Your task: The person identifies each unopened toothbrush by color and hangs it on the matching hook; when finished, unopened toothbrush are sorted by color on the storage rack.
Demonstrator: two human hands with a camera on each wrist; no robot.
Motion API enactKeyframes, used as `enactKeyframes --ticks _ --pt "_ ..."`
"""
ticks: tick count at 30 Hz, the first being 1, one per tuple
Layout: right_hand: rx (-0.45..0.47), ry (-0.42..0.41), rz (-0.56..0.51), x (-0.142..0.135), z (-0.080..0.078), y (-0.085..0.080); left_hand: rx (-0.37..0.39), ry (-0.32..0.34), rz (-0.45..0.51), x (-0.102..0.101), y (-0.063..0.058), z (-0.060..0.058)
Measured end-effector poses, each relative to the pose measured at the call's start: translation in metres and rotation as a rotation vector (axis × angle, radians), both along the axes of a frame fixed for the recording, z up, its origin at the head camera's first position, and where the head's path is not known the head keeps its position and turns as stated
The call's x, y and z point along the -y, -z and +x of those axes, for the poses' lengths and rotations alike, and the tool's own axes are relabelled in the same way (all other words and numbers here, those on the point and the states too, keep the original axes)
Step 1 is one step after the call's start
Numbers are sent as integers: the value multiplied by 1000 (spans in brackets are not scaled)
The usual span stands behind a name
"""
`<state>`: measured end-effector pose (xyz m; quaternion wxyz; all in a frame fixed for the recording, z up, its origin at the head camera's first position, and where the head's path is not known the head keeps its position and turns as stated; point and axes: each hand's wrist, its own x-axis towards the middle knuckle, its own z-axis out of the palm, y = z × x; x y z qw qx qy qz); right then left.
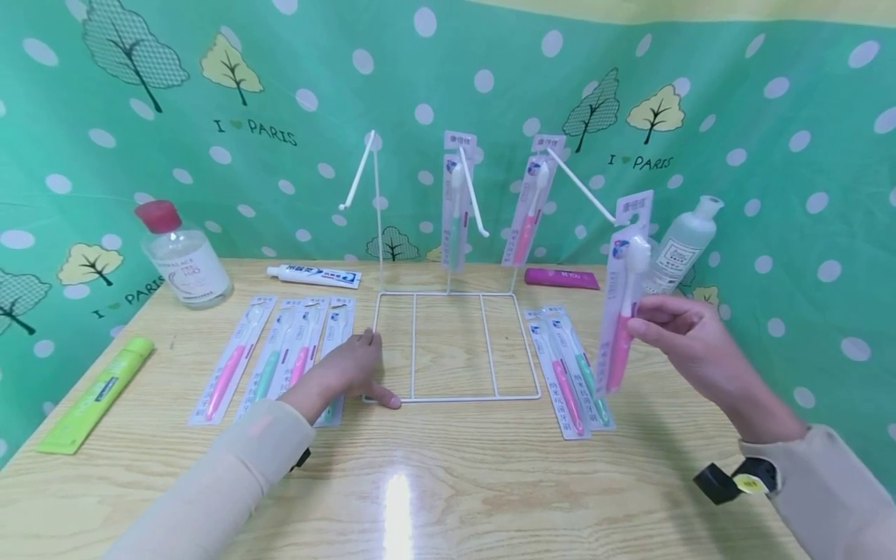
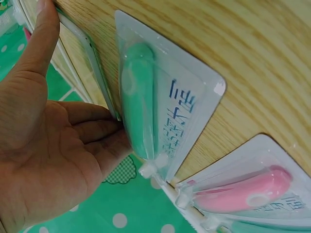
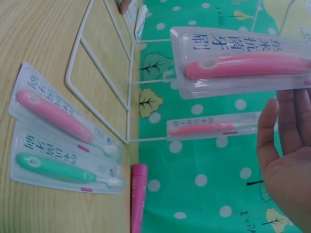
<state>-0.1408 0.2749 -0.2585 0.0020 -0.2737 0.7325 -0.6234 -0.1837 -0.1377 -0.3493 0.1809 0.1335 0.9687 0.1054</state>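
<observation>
right hand [image 1: 675, 327] pinching pink toothbrush [image 1: 620, 354], 3 o'clock | left hand [image 1: 352, 365] spread on rack [image 1: 455, 400], 9 o'clock edge, kinda hiding it

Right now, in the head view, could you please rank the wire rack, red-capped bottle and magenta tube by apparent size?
1. Wire rack, by overall outline
2. Red-capped bottle
3. Magenta tube
</observation>
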Motion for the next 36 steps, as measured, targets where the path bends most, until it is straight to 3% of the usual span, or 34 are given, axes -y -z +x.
enactKeyframes --ticks 5,12,19,27,36 --pt "36 -6 -12 4 -5 6 1 -2 0 0 0 1" --pt "57 120 94 16 -17 12 -7 -1 -9 0 2 0" --pt "88 172 96 28 -37 15 -20 -1 -12 0 4 -1" --pt "114 149 18 40 -66 13 -26 11 -28 0 2 1" --pt "185 241 121 52 -96 6 -10 -6 -18 -1 0 2"
